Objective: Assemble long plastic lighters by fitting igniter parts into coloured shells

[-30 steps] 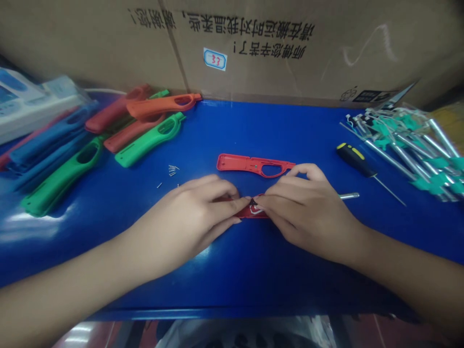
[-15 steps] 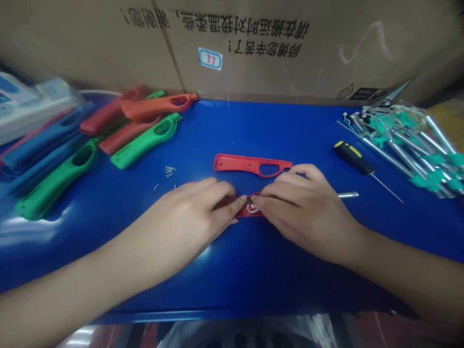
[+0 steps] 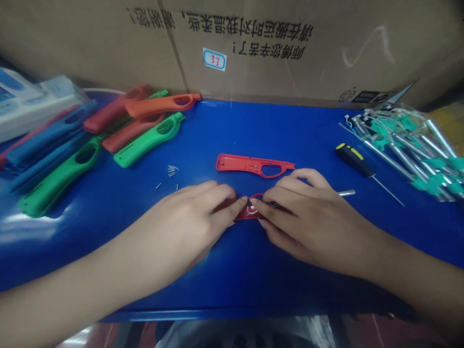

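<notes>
seen from above, two bare hands meet over a blue tabletop (image 3: pixel 232 285), just below the middle of the frame. between them lies a red half-shell (image 3: pixel 256 216), open side up, with a white wire (image 3: pixel 249 210) looped inside. the left hand (image 3: pixel 197 212) pinches the shell's left part between bent fingers and thumb. the right hand (image 3: pixel 304 212) is curled over the right part, one fingertip at the inner fittings beside the left thumb; whether it pinches anything there is hidden. a silver tube (image 3: pixel 347 193) shows past its knuckles. the step in hand seems to be settling the wired fittings into the shell; the next move calls for light pressure, with the wire tucked clear of the rim. the matching red half (image 3: pixel 237 163) lies apart at centre, small screws (image 3: pixel 171 170) left of centre, and a black and yellow screwdriver (image 3: pixel 353 159) at right.
</notes>
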A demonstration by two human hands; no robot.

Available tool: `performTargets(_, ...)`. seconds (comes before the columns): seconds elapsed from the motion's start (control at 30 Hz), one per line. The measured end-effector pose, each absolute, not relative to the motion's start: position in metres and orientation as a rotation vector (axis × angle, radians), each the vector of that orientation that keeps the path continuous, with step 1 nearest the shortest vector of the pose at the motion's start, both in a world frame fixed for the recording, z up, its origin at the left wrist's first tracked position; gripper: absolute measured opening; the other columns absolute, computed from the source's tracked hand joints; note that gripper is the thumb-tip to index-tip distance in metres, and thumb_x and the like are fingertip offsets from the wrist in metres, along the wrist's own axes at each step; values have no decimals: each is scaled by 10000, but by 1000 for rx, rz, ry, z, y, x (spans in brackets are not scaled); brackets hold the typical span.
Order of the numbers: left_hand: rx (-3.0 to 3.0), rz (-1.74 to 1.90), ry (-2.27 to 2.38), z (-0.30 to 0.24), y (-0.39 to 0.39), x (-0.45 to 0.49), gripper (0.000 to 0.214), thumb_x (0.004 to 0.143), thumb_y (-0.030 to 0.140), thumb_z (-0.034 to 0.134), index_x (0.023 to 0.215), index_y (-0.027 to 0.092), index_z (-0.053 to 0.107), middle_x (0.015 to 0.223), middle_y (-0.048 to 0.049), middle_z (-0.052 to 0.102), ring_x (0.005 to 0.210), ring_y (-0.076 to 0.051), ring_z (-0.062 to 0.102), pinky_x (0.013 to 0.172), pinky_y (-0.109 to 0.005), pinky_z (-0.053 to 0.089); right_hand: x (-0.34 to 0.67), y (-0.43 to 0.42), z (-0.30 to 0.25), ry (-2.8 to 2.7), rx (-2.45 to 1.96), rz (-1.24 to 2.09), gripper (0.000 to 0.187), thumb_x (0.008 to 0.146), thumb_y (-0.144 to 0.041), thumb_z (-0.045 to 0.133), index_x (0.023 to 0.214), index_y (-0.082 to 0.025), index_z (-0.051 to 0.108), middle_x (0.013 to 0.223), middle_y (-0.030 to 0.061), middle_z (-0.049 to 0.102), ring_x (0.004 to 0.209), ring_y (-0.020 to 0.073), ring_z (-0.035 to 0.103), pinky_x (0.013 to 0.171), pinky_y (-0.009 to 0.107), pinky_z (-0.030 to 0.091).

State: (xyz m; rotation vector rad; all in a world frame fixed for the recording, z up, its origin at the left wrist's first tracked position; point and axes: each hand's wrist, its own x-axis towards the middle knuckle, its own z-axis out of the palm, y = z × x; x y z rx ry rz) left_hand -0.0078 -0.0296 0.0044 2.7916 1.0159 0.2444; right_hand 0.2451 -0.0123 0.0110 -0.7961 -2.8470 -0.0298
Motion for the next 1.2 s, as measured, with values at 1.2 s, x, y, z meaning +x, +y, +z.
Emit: performTargets(1.2,2804,320,1043,9,-15,-12,399,1075,247,389,1364,201,661,1132,-114,687,920,-273,660,706,-407,564,293,12,32,-3010,-1027,388,177,998,-120,506,1012,-224,650,945,-9,651,869,189,600,808,355,404)
